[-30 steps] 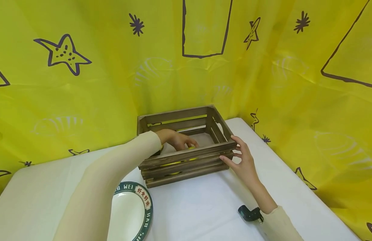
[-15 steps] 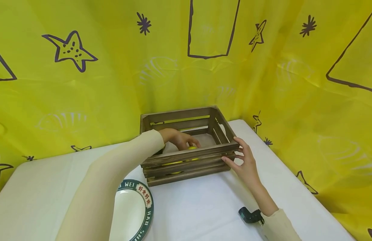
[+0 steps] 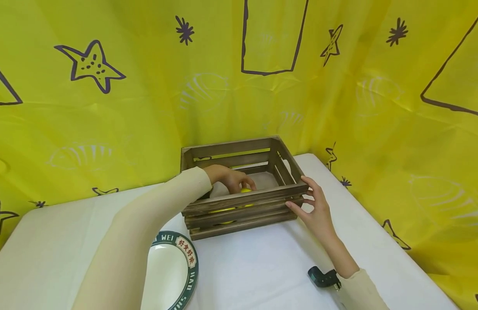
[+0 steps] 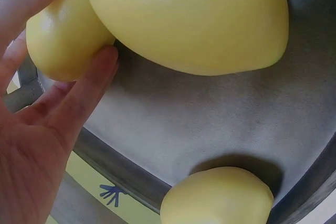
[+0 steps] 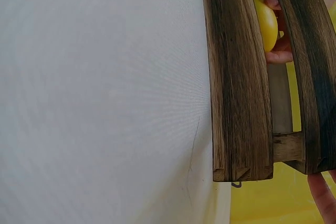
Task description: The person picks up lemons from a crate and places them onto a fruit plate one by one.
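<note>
My left hand (image 3: pixel 232 179) reaches over the front wall into the wooden crate (image 3: pixel 242 200). Its fingers curl round a yellow fruit (image 4: pixel 68 35), which also shows over the crate's front slat as a yellow fruit (image 3: pixel 245 190). Against it in the left wrist view lies a larger yellow fruit (image 4: pixel 194 19), and a third yellow fruit (image 4: pixel 218 198) rests lower down. My right hand (image 3: pixel 317 211) grips the crate's front right corner, thumb on a front slat and fingers at the side. Only fingertips of that hand (image 5: pixel 323 198) show in the right wrist view, under the crate's end.
A white plate with a green lettered rim (image 3: pixel 192 275) lies front left, partly behind my left sleeve. A dark green object (image 3: pixel 323 277) is beside my right wrist. Yellow patterned cloth (image 3: pixel 146 107) hangs behind and to the right of the white table (image 3: pixel 242 267).
The head view has shifted slightly, moving the whole scene a little to the right in the picture. Both hands keep their places at the crate.
</note>
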Tool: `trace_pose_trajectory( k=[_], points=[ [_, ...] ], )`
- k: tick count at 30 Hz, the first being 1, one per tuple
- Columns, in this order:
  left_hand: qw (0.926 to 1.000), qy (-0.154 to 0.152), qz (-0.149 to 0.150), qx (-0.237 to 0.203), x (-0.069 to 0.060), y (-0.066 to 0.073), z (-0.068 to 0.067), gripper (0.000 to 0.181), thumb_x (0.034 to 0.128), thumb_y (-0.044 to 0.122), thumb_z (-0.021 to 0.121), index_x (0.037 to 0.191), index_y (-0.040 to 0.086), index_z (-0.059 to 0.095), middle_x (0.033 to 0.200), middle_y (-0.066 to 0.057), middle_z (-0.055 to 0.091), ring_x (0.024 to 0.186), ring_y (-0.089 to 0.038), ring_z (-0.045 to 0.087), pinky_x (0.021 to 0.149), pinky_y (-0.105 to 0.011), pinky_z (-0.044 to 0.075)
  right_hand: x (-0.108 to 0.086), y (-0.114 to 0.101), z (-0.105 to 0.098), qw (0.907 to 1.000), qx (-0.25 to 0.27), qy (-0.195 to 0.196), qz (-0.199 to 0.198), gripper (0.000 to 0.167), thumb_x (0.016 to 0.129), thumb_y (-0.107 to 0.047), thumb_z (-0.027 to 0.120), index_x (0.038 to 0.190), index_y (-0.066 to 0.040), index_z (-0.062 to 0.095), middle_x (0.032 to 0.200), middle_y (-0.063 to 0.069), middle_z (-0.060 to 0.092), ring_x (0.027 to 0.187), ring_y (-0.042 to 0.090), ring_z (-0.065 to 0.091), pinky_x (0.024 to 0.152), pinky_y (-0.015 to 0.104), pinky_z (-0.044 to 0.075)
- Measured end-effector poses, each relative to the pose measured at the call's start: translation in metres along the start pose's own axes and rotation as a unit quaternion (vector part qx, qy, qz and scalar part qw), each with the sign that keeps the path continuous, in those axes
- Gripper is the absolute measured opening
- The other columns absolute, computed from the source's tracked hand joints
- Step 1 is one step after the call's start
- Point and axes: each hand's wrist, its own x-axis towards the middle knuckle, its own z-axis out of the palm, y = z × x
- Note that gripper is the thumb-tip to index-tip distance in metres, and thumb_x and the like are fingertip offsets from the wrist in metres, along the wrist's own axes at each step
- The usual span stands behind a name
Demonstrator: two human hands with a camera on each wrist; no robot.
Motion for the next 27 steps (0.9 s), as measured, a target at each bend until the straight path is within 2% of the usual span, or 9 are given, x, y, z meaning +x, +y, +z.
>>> trace_pose_trajectory(
  k=[3, 9, 11, 14, 17, 22, 25, 27],
  points=[
    [1.0, 0.001, 0.004, 0.001, 0.001, 0.0, -0.001, 0.067, 0.0859, -0.013, 0.042, 0.148, 0.011, 0.039, 0.149, -0.025, 0.034, 0.113, -0.022, 0.048, 0.071, -0.03, 0.04, 0.001, 0.0, -0.001, 1.0, -0.003, 0.001, -0.003, 0.077, 0.065, 0.018, 0.08, 0.132, 0.013, 0.041, 0.127, 0.033, 0.048, 0.097, 0.004, 0.05, 0.077, 0.005, 0.047],
    [0.9998, 0.005, 0.021, -0.003, -0.001, 0.0, -0.004, 0.064, 0.0851, -0.01, 0.045, 0.145, 0.013, 0.044, 0.146, -0.024, 0.038, 0.096, -0.018, 0.049, 0.07, -0.031, 0.04, 0.002, -0.002, -0.001, 1.0, -0.003, -0.001, -0.002, 0.076, 0.066, 0.017, 0.08, 0.132, 0.012, 0.041, 0.127, 0.032, 0.047, 0.096, 0.009, 0.05, 0.078, 0.005, 0.046],
    [0.9995, 0.01, 0.03, -0.001, -0.002, 0.0, -0.004, 0.061, 0.0853, -0.007, 0.047, 0.143, 0.013, 0.046, 0.145, -0.022, 0.039, 0.099, -0.019, 0.049, 0.07, -0.031, 0.041, 0.002, -0.003, -0.001, 1.0, -0.004, -0.002, -0.002, 0.076, 0.066, 0.017, 0.079, 0.132, 0.012, 0.041, 0.127, 0.033, 0.047, 0.095, 0.014, 0.051, 0.079, 0.005, 0.046],
    [0.999, 0.017, 0.04, -0.002, -0.003, 0.0, -0.005, 0.056, 0.087, -0.003, 0.05, 0.14, 0.014, 0.049, 0.147, -0.018, 0.037, 0.112, -0.022, 0.047, 0.074, -0.03, 0.045, 0.002, -0.003, -0.001, 1.0, -0.007, -0.003, -0.002, 0.076, 0.067, 0.017, 0.079, 0.132, 0.012, 0.041, 0.127, 0.033, 0.047, 0.093, 0.02, 0.052, 0.079, 0.005, 0.046],
    [0.9985, 0.024, 0.048, -0.01, -0.005, 0.0, -0.005, 0.051, 0.0899, 0.001, 0.054, 0.139, 0.014, 0.05, 0.148, -0.017, 0.036, 0.122, -0.026, 0.046, 0.078, -0.029, 0.049, 0.001, -0.001, 0.0, 0.9999, -0.01, -0.002, -0.001, 0.076, 0.066, 0.017, 0.08, 0.132, 0.012, 0.041, 0.127, 0.034, 0.046, 0.093, 0.019, 0.052, 0.078, 0.005, 0.047],
    [0.997, 0.04, 0.058, -0.03, -0.008, -0.001, -0.005, 0.047, 0.0909, 0.008, 0.061, 0.137, 0.014, 0.053, 0.148, -0.016, 0.036, 0.127, -0.028, 0.046, 0.083, -0.028, 0.054, -0.005, 0.02, 0.004, 0.9999, -0.011, 0.0, 0.01, 0.082, 0.066, 0.015, 0.081, 0.136, 0.007, 0.041, 0.131, 0.03, 0.047, 0.096, 0.017, 0.052, 0.078, 0.004, 0.045],
    [0.9962, 0.05, 0.064, -0.032, -0.01, -0.003, -0.005, 0.047, 0.0902, 0.01, 0.063, 0.136, 0.015, 0.054, 0.147, -0.014, 0.038, 0.131, -0.027, 0.042, 0.085, -0.028, 0.054, -0.008, 0.033, 0.006, 0.9998, -0.008, -0.002, 0.018, 0.084, 0.067, 0.012, 0.082, 0.14, 0.003, 0.04, 0.133, 0.026, 0.047, 0.097, 0.022, 0.053, 0.079, 0.004, 0.045],
    [0.9953, 0.056, 0.071, -0.033, -0.012, -0.004, -0.005, 0.049, 0.0899, 0.009, 0.063, 0.138, 0.014, 0.053, 0.145, -0.013, 0.041, 0.128, -0.026, 0.044, 0.084, -0.028, 0.054, -0.009, 0.037, 0.007, 0.9997, -0.005, -0.007, 0.022, 0.084, 0.068, 0.01, 0.083, 0.141, 0.0, 0.04, 0.135, 0.023, 0.047, 0.098, 0.023, 0.054, 0.079, 0.004, 0.045]
  ],
)
